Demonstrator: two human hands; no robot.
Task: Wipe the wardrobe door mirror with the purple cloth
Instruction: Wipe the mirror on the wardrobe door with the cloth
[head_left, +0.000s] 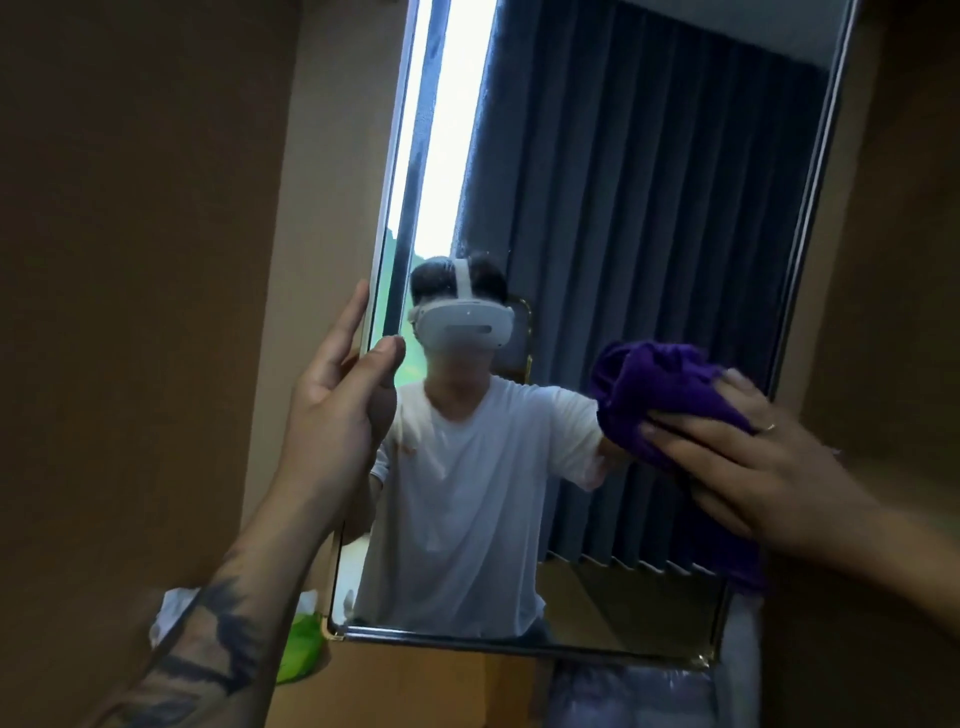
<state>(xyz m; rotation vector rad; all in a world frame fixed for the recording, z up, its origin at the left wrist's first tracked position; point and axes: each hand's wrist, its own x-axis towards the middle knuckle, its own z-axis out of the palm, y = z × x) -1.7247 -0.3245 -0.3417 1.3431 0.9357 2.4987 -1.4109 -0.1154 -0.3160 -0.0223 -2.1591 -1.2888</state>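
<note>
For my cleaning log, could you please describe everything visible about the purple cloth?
The soft, deep purple cloth is bunched into a crumpled wad and pressed against the framed wardrobe door mirror near its right edge. The right hand lies over it with fingers spread flat; a loose tail hangs below the wrist. Its reflection meets it on the glass.

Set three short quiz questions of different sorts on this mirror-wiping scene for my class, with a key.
1. True or false: the left hand grips the mirror's left edge.
2. Which hand presses the purple cloth on the glass? A left, B right.
3. Fill in: the cloth lies near the mirror's ____ edge.

Key: 1 true. 2 B, the right hand. 3 right.
</note>
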